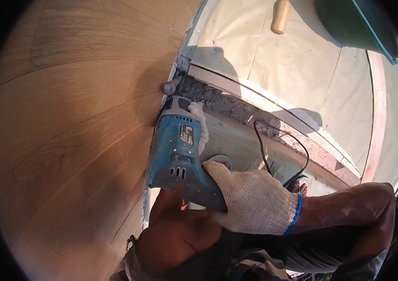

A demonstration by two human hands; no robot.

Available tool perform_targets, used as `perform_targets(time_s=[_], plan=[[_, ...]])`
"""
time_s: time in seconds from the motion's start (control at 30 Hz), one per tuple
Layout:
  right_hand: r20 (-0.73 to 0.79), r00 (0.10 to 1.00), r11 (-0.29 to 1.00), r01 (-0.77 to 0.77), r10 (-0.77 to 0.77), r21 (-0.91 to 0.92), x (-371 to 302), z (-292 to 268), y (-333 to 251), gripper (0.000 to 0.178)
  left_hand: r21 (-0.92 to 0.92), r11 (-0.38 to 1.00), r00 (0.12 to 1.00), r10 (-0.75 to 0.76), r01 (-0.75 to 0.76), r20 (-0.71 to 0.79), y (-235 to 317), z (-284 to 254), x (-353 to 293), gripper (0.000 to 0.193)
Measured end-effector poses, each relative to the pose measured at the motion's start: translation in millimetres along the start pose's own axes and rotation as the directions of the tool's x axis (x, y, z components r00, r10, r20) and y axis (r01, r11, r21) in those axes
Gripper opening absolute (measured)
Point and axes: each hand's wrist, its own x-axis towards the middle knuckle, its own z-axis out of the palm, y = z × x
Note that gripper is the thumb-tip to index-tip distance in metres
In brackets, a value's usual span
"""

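Note:
A teal power tool with a grey front end stands along the wood-look surface at the left; its exact kind is not clear. My right hand, in a knitted white glove with a blue cuff, is closed round its rear handle. On the tool's right side, near the front, my gloved left hand grips it, mostly hidden behind the body. Just past the front end sticks out a dusty grey rounded stub. The tool's tip is hidden. It is over the near end of a rough grey concrete strip.
Brown wood-look panels fill the left. Pale sheeting lies under long light strips. A black cable loops by my feet. Farther off are a wooden handle and a green tub.

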Motion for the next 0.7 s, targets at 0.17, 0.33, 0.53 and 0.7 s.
perform_targets(time_s=[0.17, 0.33, 0.53, 0.7], plan=[[-0.094, 0.985, 0.986, 0.139, -0.147, -0.087, -1.1, -13.5, 12.6, 0.076, -0.059, 0.998, 1.0, -0.001, 0.002, 0.027, 1.9, -1.7, -1.4, 0.078], [-0.02, 0.996, 0.996, 0.083, -0.084, -0.018, 2.3, -25.4, 8.2, 0.077, 0.05, 0.996, 0.997, 0.077, -0.079, 0.025, -32.3, 22.5, -6.3, 0.086], [-0.071, 0.989, 0.989, 0.124, -0.13, -0.079, 2.7, -22.3, 11.9, 0.072, -0.107, 0.991, 0.989, 0.092, -0.079, 0.114, -24.5, 8.7, 2.9, 0.096], [-0.148, 0.984, 0.992, 0.09, -0.102, -0.089, -4.3, 13.7, 8.1, 0.071, 0.075, 0.996, 0.999, 0.044, -0.045, 0.013, -0.7, 6.1, -3.5, 0.088]])
